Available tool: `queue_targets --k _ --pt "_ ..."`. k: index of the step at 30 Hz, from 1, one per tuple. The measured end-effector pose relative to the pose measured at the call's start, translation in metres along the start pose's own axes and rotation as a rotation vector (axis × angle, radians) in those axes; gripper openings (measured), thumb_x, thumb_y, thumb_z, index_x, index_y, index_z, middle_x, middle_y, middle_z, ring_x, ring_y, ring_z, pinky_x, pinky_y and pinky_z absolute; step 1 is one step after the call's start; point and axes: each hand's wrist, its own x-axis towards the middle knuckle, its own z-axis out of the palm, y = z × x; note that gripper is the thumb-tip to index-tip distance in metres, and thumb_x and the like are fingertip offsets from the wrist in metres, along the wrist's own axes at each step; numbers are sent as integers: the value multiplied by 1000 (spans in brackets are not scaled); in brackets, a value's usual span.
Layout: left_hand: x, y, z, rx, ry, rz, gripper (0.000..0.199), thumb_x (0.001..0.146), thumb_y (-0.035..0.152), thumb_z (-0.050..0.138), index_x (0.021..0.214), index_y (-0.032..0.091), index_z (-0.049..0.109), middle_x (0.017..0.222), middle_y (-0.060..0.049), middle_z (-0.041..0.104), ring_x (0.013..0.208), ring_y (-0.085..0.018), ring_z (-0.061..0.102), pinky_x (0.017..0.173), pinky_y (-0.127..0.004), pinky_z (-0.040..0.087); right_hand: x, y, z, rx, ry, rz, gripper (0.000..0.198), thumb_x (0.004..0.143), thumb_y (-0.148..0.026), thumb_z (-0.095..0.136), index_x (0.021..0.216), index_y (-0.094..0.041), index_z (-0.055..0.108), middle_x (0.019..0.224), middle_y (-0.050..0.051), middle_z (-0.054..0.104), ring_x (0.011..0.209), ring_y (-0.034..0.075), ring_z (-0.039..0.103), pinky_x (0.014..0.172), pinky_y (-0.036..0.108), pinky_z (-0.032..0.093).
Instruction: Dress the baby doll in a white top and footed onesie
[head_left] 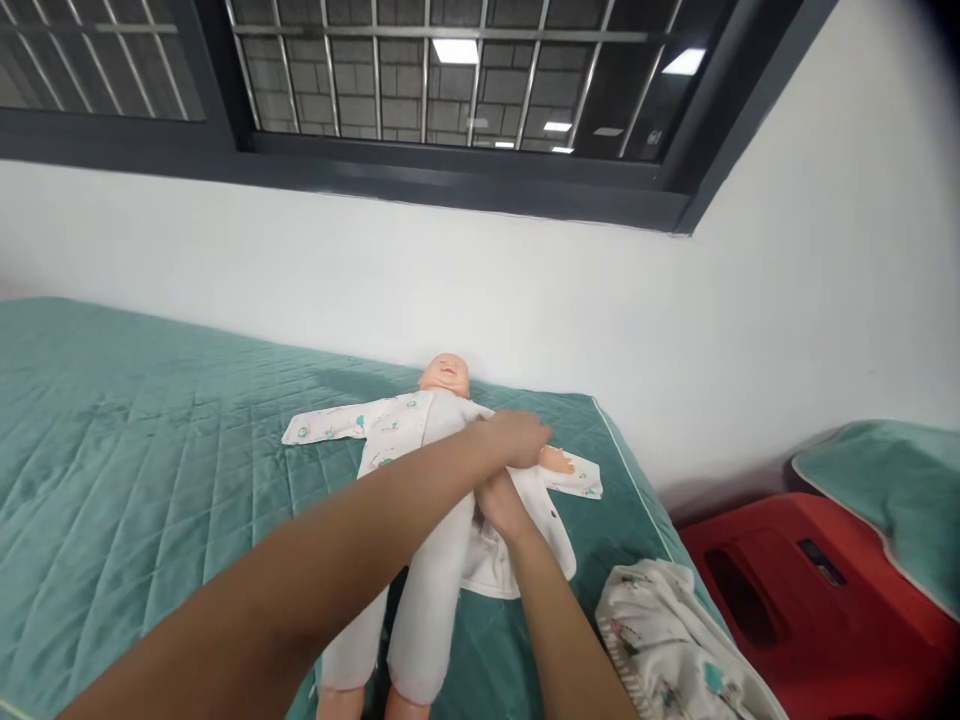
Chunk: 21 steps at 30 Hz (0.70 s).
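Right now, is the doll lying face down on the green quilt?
No. The doll lies on its back on the green quilt, its face turned up toward the wall.

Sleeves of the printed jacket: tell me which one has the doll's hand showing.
The sleeve on the picture's right, beside the person's left hand: the doll's bare hand lies on it. The other sleeve, spread toward the picture's left, lies flat with no hand showing.

Head camera looks forward and down (from close) over the bed (112, 450).
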Motion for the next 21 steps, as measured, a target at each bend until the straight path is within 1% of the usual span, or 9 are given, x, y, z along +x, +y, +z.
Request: queue_targets --k 2,5,8,10,13,16,18,19,21 --pt "11 8 7 44 -53 26 32 83 20 56 114 17 64 118 -14 67 106 -29 63 85 -39 51 -2 6 -1 4 -41 6 58 90 -50 42 144 -28 42 155 5 35 144 25 30 120 44 21" --pt "19 13 18 100 -74 55 31 85 17 52 114 15 63 122 -17 65 109 -31 61 87 -41 50 -6 5 -1 15 -104 3 61 89 -49 45 147 -30 37 156 4 33 143 24 32 119 45 25" --pt "22 9 24 128 -82 79 30 84 19 53 113 15 62 121 -16 65 109 -30 61 87 -41 49 -11 -9 -3 14 -138 -7 60 90 -44 47 147 -32 36 154 1 37 142 22 33 120 43 21" --pt "25 4 23 130 -85 88 32 81 19 57 113 16 60 118 -15 66 104 -30 63 85 -40 50 -15 -22 -7 -9 -138 -10 56 90 -40 47 145 -31 41 150 1 43 141 22 35 121 41 20" --pt "27 -6 16 118 -66 85 34 81 20 56 115 19 58 112 -14 68 97 -29 64 79 -38 50 -22 -41 -24 -7 -180 27 51 89 -40 50 138 -26 51 141 5 53 137 25 40 118 43 27" --pt "22 -14 6 86 -33 77 34 80 21 55 114 22 57 101 -10 70 86 -26 65 71 -35 48 -28 -46 -52 8 -239 84 46 88 -42 51 130 -24 57 131 5 61 129 27 49 110 43 37" --pt "14 -18 1 60 -18 80 33 77 22 57 110 23 58 93 -7 70 76 -23 64 67 -32 46 -28 -40 -70 -104 -176 156 35 89 -39 49 115 -22 66 119 5 68 118 26 58 103 40 42" --pt "10 -19 -1 49 -11 83 32 77 22 57 108 23 58 92 -6 70 73 -22 63 66 -31 45 -27 -36 -77 -217 -91 226 30 88 -37 48 103 -21 69 110 5 71 109 26 62 97 39 45" --pt "3 -21 -3 36 3 87 30 77 22 55 108 23 57 92 -5 70 72 -21 62 66 -30 44 -24 -25 -84 -446 97 378 25 86 -34 48 83 -20 68 92 7 73 93 27 65 84 38 47"
